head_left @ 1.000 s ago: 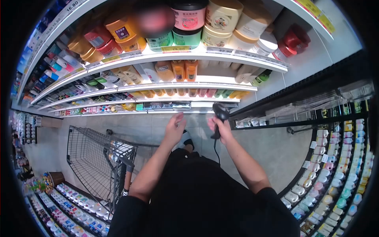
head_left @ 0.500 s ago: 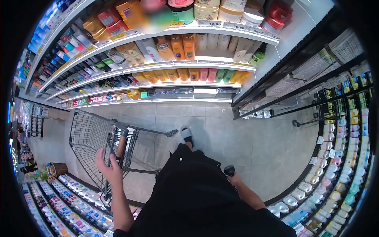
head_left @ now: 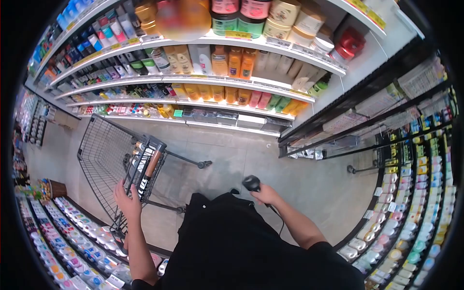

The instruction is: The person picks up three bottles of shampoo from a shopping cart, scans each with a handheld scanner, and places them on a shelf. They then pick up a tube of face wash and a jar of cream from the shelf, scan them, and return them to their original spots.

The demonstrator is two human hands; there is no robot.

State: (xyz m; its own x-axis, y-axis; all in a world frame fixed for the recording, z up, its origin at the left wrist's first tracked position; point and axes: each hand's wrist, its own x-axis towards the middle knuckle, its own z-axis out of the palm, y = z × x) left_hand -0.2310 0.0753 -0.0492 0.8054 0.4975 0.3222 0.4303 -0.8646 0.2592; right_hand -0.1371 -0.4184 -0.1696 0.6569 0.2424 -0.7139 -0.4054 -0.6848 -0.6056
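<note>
1. The black, corded scanner [head_left: 251,183] is in front of you.
2. Your right hand [head_left: 264,194] is closed around it, forearm [head_left: 296,221] angled inward.
3. Your left hand [head_left: 128,200] is spread at the cart [head_left: 154,163], touch unclear.

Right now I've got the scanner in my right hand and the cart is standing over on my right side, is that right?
Not quite: the cart is on your left side, not your right, as the head view shows. The scanner is in your right hand, as you said.
</note>
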